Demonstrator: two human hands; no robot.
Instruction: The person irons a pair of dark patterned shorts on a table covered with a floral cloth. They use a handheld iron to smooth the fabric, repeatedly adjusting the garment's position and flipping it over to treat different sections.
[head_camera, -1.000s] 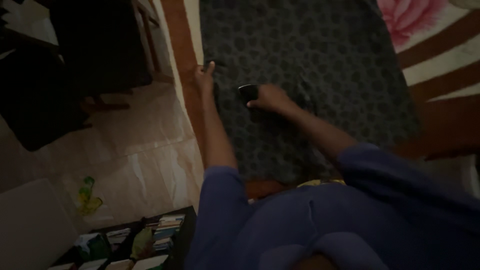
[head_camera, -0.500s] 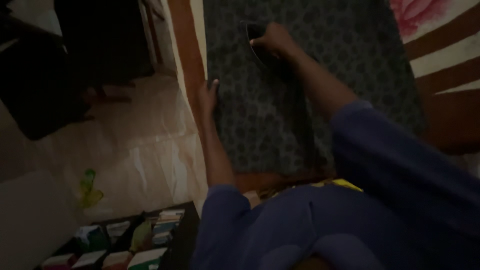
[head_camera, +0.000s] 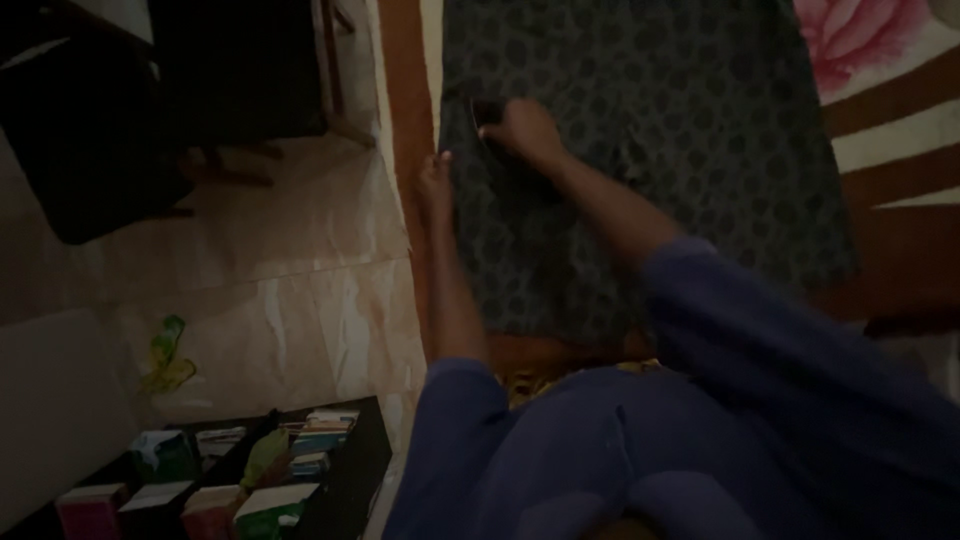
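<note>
A dark patterned cloth lies spread flat on a brown and cream striped blanket. My right hand grips a dark clothes iron near the cloth's left edge and presses it on the fabric. My left hand lies flat with fingers together on the cloth's left edge, just below and left of the iron. Both arms wear blue sleeves.
A pink flower print shows on the blanket at top right. Pale tiled floor lies to the left, with dark furniture beyond. A black shelf of books and boxes sits at bottom left, near a green scrap.
My right hand has pulled the iron back toward me and leftward from its far position half a second ago. My left hand stays flat on the cloth's left edge.
</note>
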